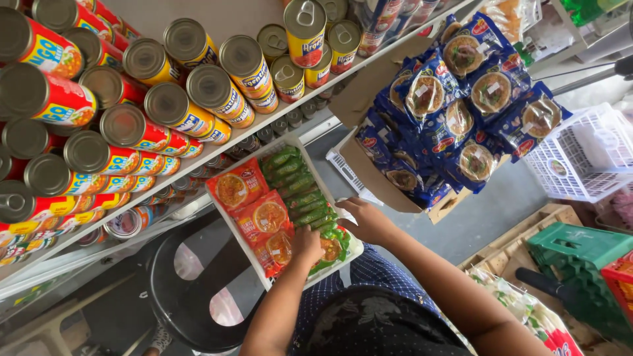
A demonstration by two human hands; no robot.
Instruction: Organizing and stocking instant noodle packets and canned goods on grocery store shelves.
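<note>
I see white tray (260,267) holding red noodle packets (254,214) at 9 o'clock, green packets (300,191) at 3 o'clock. Shelf (217,148) at 11 o'clock carries lying cans (178,112). Cardboard box (369,168) at 2 o'clock, blue packets (461,99) inside.

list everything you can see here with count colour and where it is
cans: dozens, red and yellow with silver tops, on the shelves upper left
white tray: one, on the shelf below the cans
green packets: a row, in the tray's right side
red packets: about three, in the tray's left side
blue packets: many, in a cardboard box, upper right
white basket: one, far right
green crate: one, lower right
black stool: one, on the floor
left hand: on packets at the tray's near end
right hand: at the tray's right edge
</note>
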